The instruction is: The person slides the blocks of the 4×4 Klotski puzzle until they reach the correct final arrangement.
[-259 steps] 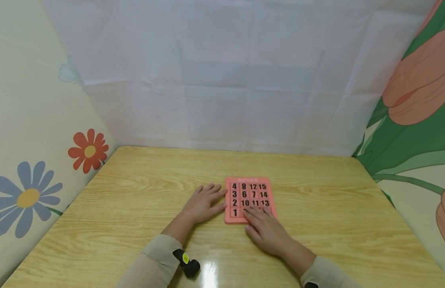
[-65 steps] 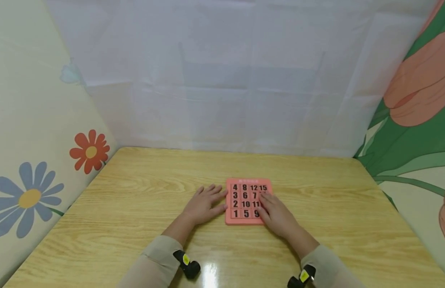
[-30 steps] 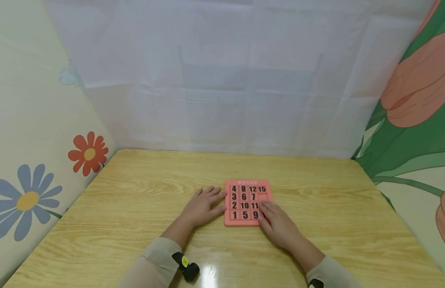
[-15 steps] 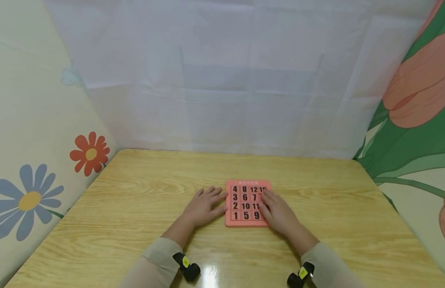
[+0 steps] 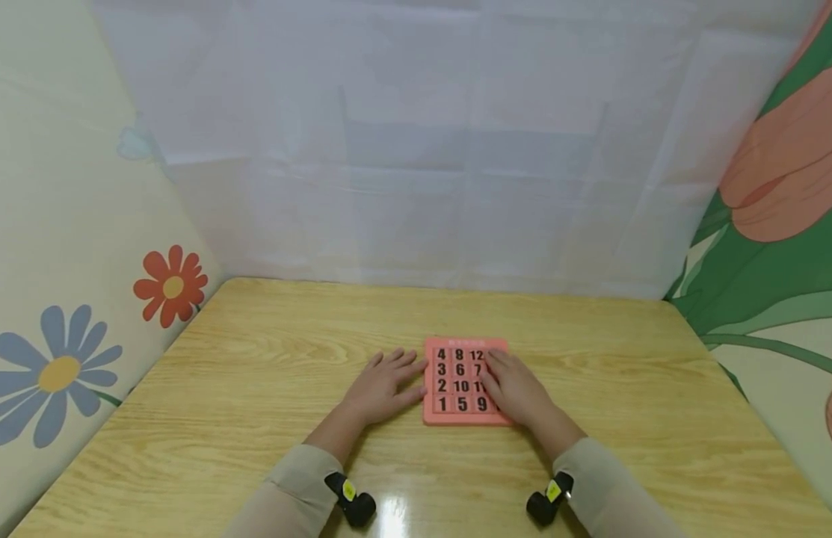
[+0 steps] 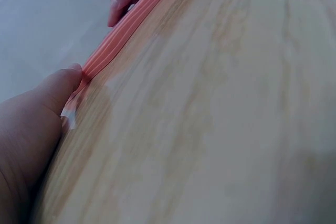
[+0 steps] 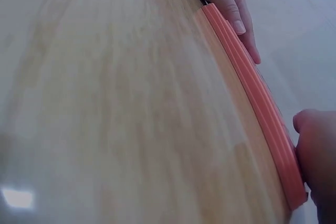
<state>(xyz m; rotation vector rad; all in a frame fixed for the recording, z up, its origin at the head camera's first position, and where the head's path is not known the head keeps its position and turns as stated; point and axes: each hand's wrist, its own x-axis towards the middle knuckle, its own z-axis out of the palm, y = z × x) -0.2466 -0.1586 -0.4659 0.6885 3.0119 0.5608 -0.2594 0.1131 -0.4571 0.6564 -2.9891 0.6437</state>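
A pink sliding number puzzle [image 5: 460, 386] with black-numbered square tiles lies flat on the wooden table. My left hand [image 5: 380, 388] rests on the table beside it, fingers spread, fingertips and thumb at its left edge. In the left wrist view, that thumb [image 6: 63, 87] meets the puzzle's edge [image 6: 123, 32]. My right hand [image 5: 519, 388] lies over the puzzle's right column, fingertips on the tiles near the top right corner. It hides most of that column, the 15 included. The right wrist view shows the puzzle's side [image 7: 257, 98] with the right hand [image 7: 320, 150] above it.
The light wood table [image 5: 281, 329] surrounds the puzzle, and a white cloth [image 5: 416, 209] hangs behind its far edge. Flower-printed panels [image 5: 59, 373] stand at both sides. Each wrist bears a small black camera [image 5: 358, 510].
My right hand has gone from the bottom row up the right column to the top right corner. A gap showed below the 15 one second ago; now fingers cover it. The left hand stays put.
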